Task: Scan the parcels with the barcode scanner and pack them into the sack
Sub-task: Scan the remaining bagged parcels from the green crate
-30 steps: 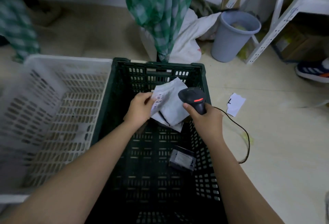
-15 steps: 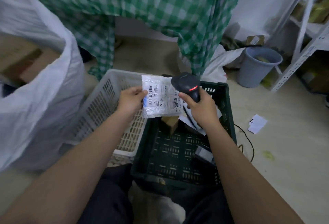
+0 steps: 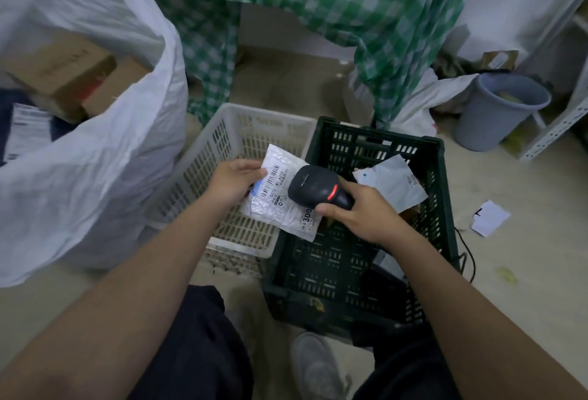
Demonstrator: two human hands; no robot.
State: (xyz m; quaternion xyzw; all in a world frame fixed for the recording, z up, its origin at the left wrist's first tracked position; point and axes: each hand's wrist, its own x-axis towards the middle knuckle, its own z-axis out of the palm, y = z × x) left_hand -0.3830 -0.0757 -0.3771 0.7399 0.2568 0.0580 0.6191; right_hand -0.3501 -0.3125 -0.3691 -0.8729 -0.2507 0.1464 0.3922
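Left hand point(image 3: 230, 180): pinches the white parcel point(image 3: 280, 199) by its left edge, above the seam between the two crates.
Right hand point(image 3: 359, 212): grips the barcode scanner point(image 3: 316, 186), its head over the parcel's label.
Green crate point(image 3: 436, 183): another parcel point(image 3: 391, 186), possibly more.
White crate point(image 3: 222, 135): left of the green one.
Sack point(image 3: 105, 157): far left, open, boxes inside.

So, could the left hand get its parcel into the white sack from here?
Probably yes. The left hand pinches the bubble-wrap parcel over the white crate, and the white sack gapes open just to its left, with nothing between them. The scanner in the right hand overlaps only the parcel's right side.
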